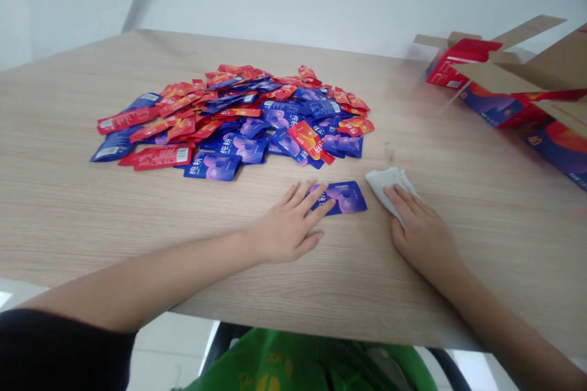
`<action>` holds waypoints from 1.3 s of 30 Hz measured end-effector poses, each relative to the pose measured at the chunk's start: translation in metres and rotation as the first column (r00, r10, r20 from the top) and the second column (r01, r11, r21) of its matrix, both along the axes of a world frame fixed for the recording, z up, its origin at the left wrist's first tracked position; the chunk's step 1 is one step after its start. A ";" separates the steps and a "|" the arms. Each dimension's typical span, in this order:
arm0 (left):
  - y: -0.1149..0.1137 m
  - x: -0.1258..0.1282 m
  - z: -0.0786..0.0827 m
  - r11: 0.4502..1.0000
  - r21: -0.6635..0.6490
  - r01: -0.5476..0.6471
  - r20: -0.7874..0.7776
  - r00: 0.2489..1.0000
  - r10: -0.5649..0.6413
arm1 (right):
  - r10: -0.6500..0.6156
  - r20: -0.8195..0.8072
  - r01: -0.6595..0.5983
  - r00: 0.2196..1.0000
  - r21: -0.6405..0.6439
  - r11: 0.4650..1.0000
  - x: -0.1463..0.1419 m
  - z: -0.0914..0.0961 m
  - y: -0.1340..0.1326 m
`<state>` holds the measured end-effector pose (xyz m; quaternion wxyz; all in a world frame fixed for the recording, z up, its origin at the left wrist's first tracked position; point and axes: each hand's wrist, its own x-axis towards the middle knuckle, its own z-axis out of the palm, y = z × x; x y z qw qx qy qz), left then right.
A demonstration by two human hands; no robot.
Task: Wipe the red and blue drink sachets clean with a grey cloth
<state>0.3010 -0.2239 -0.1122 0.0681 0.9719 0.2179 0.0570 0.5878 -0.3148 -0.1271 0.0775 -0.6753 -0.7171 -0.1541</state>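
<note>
Sachet is lying flat on the table, just in front of a larger heap, with the left hand resting open across its near end, the fingertips touching the foil without pinching it. It is probably light, thin and somewhat slippery (glossy foil tends to skate on laminate), so it looks easiest to take by a free corner or its far edge, since lying flat gives little to grasp. The right hand is pressing palm down and open on a crumpled white cloth, gripping nothing that shows, and that cloth is sitting just beside the sachet's right end, the nearest thing in the way. Farther up the table, a heap of blue and red sachets is spreading widely, its closest pieces lying near the left hand but apart from it. Off to the right, an opened cardboard carton printed in blue and red is sitting at the table's edge, with a red box behind it.
</note>
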 end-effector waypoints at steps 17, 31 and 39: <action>-0.023 -0.005 0.006 0.984 -0.043 -0.172 -0.121 0.979 0.166 | 0.202 -0.352 -0.221 0.914 -0.015 0.975 -0.085 0.036 0.034; -0.024 -0.004 0.008 0.982 -0.047 -0.182 -0.149 0.973 0.173 | 0.198 -0.309 -0.206 0.930 0.006 0.979 -0.070 0.004 0.035; -0.023 -0.004 0.008 0.983 -0.027 -0.183 -0.126 0.976 0.179 | 0.384 -0.316 -0.419 0.868 -0.048 0.907 -0.112 0.005 0.033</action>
